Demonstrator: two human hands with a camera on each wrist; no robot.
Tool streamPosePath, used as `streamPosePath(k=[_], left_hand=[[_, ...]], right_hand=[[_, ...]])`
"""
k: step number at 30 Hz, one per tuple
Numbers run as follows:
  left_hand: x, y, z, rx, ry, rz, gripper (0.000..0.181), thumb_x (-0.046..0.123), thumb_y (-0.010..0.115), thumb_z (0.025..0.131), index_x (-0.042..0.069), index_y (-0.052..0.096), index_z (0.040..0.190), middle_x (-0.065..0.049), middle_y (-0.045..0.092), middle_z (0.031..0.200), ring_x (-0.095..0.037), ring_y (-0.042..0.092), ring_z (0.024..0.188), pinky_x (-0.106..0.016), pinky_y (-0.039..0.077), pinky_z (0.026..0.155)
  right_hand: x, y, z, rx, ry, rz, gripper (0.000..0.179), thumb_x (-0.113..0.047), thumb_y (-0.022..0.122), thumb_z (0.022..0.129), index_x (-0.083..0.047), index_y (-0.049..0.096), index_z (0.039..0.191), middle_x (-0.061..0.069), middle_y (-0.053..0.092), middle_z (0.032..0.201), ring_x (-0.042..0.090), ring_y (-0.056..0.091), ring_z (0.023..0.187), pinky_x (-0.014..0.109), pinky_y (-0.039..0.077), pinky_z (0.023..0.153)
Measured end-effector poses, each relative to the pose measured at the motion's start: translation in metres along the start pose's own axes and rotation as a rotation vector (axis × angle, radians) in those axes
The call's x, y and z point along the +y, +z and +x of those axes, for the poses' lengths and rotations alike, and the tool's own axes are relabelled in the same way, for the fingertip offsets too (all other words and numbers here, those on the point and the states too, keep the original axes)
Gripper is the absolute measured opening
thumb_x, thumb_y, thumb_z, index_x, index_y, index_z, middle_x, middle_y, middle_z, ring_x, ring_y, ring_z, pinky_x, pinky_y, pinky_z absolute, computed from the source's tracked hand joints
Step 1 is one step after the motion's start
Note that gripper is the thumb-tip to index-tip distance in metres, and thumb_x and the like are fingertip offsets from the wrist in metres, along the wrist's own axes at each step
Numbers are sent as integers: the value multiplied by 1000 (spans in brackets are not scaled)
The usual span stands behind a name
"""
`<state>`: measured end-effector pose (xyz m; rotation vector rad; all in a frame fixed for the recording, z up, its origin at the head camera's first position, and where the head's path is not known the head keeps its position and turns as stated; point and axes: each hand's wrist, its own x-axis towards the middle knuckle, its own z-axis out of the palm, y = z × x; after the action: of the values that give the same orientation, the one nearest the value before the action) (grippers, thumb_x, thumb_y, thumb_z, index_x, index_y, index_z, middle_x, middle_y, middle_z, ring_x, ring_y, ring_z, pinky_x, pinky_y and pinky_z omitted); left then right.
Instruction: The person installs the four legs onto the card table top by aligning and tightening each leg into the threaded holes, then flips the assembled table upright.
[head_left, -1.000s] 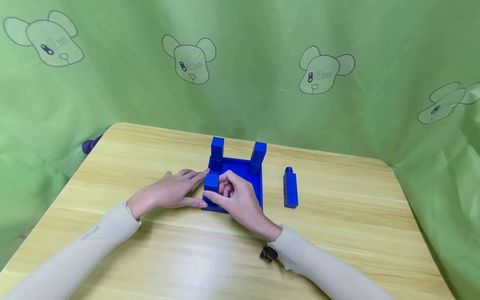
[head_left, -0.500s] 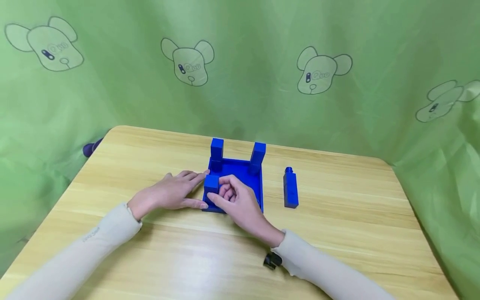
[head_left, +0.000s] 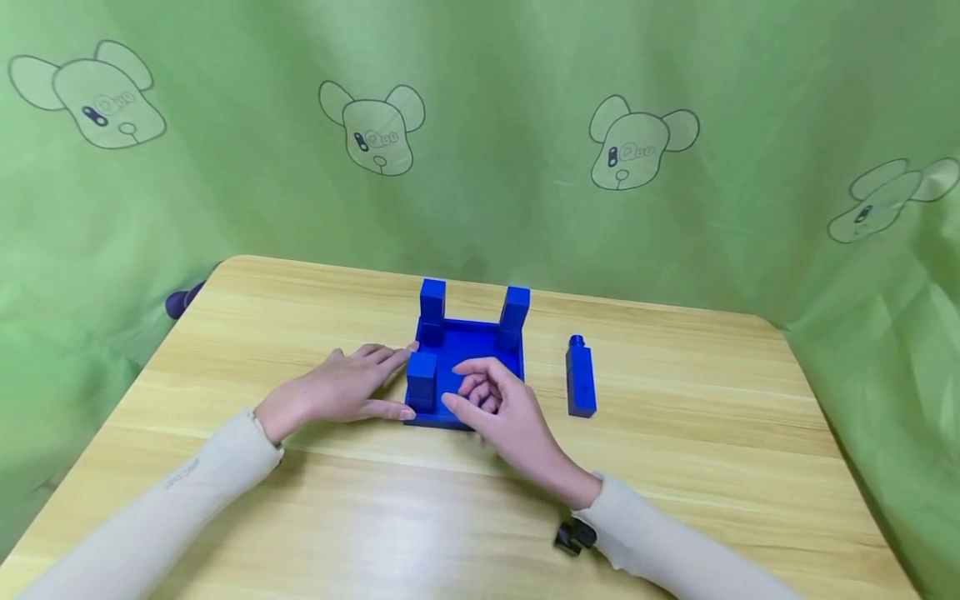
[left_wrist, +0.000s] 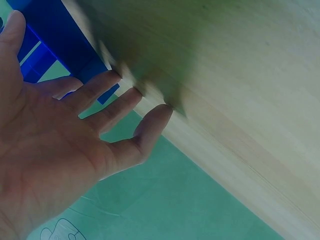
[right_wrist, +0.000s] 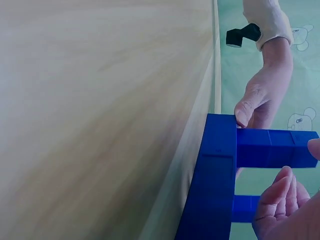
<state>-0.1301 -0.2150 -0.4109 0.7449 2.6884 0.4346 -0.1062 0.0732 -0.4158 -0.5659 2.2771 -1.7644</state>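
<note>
A shallow blue square tray [head_left: 474,340] sits on the table with upright blue posts at three corners: front-left post [head_left: 422,383], back-left post [head_left: 432,304] and back-right post [head_left: 514,310]. My left hand [head_left: 341,387] lies flat at the tray's left side, fingers extended, the thumb and a fingertip at its wall. Over the tray's front right is my right hand [head_left: 517,421], fingers loosely curled and holding nothing, slightly right of the front-left post. It hides the tray's front-right corner. In the right wrist view, the same front-left post [right_wrist: 275,148] stands out from the tray wall [right_wrist: 215,175].
A loose blue post [head_left: 581,382] with a round threaded-looking end lies on the wooden table [head_left: 675,467], right of the tray. Green curtain [head_left: 495,167] hangs behind and at both sides. A black wrist device [head_left: 575,536] hangs under the right sleeve.
The right hand has let go of the front-left post and moved right, toward me. That post stands upright by itself. The left hand has stayed at the tray's left side.
</note>
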Motion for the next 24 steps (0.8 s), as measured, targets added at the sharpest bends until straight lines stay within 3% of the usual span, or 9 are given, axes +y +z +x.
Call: streamPosePath(k=[10, 19, 24], left_hand=[[-2, 0, -1, -3, -3, -2, 105, 72, 61, 103, 11, 17, 176, -17, 42, 170, -44, 35, 156, -86, 29, 110], [-3, 2, -2, 4, -13, 4, 105, 73, 60, 102, 12, 18, 176, -16, 42, 170, -43, 36, 156, -85, 30, 110], [-3, 2, -1, 2, -9, -1, 106, 74, 60, 102, 13, 17, 176, -16, 42, 170, -43, 35, 156, -85, 29, 111]], right_hand=[[7, -31, -18, 142, 5, -42, 28, -25, 81, 103, -13, 71, 126, 21, 59, 118, 32, 61, 84, 26, 50, 64], [23, -59, -35, 208, 46, -67, 30, -14, 78, 104, 0, 67, 128, 15, 61, 114, 27, 60, 89, 25, 52, 70], [27, -83, -40, 274, 89, -126, 31, -13, 77, 104, 1, 66, 130, 13, 63, 109, 21, 59, 91, 23, 50, 71]])
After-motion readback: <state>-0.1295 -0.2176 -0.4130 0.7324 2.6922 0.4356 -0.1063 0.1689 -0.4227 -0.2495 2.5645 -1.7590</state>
